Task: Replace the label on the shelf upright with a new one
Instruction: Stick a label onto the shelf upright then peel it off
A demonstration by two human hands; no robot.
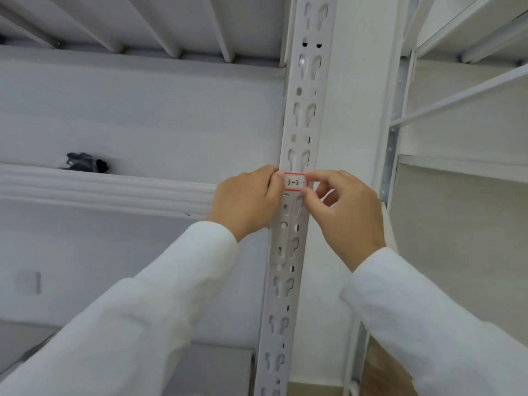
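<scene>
Red-edged and white in the middle, the label [295, 182] sits across the face of the slotted shelf upright [300, 115], just above the centre of the frame, with "3-2" handwritten on it. The left hand [245, 200] has its fingertips curled in against the label's left end, and the right hand [347, 214] pinches the right end between thumb and forefinger, the other fingers loosely folded. Both hands are closed down onto the label's ends; I can't tell from here whether either edge is lifted off the metal or pressed flat to it.

My guess is that this is either the new label being squared up and smoothed down, or the old one being picked at to peel; the neat, level set of it leans me toward the first. If so, what's wanted next is an even press from the middle outward so it lies flat across the slots without wrinkling.

White sleeves [160, 295] run in from the bottom corners. Mid-left, something dark and crumpled [85, 162] lies on a shelf [114, 187].
</scene>
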